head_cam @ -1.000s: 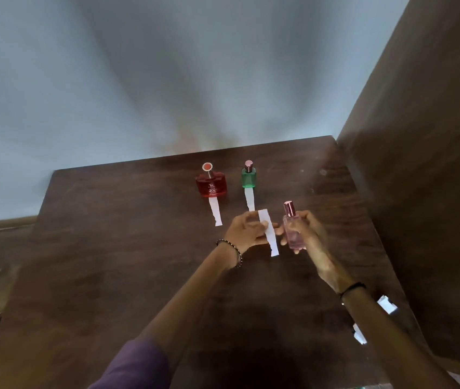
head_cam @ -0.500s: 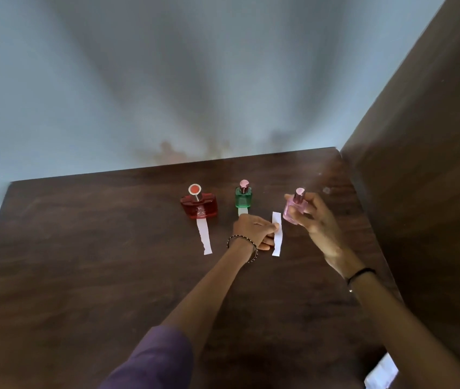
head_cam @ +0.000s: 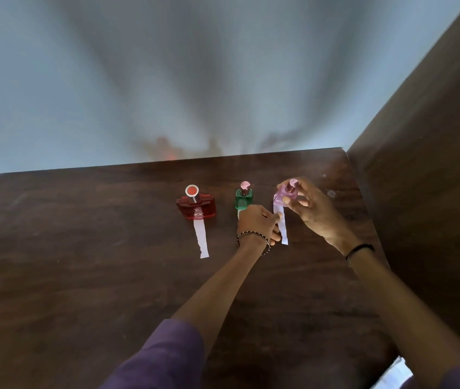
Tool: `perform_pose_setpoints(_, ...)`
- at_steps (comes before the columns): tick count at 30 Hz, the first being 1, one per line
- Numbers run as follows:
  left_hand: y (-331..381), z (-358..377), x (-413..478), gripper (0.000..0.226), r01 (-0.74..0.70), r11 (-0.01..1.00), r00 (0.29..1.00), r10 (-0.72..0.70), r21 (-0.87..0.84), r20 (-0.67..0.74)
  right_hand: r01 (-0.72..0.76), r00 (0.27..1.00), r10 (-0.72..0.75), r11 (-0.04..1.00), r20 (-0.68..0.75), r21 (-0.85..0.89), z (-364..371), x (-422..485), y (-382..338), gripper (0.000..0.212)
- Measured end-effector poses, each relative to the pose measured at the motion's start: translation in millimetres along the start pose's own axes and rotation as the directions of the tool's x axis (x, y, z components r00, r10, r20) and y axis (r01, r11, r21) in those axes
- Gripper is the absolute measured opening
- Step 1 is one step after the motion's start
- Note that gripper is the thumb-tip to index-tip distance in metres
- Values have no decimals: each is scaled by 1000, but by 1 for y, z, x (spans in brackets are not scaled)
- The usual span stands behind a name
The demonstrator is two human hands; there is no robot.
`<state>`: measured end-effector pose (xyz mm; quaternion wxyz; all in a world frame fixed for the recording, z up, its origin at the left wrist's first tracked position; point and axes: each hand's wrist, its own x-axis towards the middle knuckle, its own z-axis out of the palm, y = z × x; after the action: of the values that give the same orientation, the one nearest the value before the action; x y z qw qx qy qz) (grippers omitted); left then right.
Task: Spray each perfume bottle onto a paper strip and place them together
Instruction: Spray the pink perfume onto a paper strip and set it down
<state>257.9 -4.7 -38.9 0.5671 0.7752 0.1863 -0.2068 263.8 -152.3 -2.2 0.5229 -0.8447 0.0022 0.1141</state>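
Three perfume bottles stand in a row on the dark wooden table (head_cam: pixel 83 276). The red bottle (head_cam: pixel 196 207) is on the left, with a white paper strip (head_cam: pixel 201 239) under its front. The green bottle (head_cam: pixel 243 196) is in the middle, and my left hand hides most of its strip. My right hand (head_cam: pixel 311 211) grips the pink bottle (head_cam: pixel 285 195) at the right end, low over the table. My left hand (head_cam: pixel 258 223) pinches the third paper strip (head_cam: pixel 282 226), whose top end reaches under the pink bottle.
A tall dark wooden panel (head_cam: pixel 434 164) rises along the table's right side. A pale blue wall (head_cam: pixel 195 80) stands behind the table's far edge. White paper (head_cam: pixel 391 374) shows at the bottom right, by my right arm.
My right hand carried the pink bottle away from me to the right end of the row. My left hand moved the strip forward with it, up to the bottle's base.
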Motion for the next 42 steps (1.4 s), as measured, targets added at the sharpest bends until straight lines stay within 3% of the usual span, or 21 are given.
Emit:
perform_pose_setpoints(8,-1,-1,-1,26,-75,983,996,81,170,-29,20,998,-14,994,58,-107,-1,3,-5,26)
perform_pose_setpoints(22,-3,-3,-5,9,-115,976,992,121,183,-20,-64,995,73,989,67,-131,2,3,4,44)
perform_pose_setpoints(31,-17,1,-27,4,-149,961,988,153,235,-2,-144,984,126,979,-125,-147,7,-20,18,61)
perform_pose_setpoints(38,-43,4,-64,3,-92,981,995,95,169,-8,-150,969,98,962,-227,-226,24,-70,26,57)
perform_pose_setpoints(42,-53,3,-89,6,-84,969,996,79,234,30,-150,961,91,964,-262,-218,39,-103,33,54)
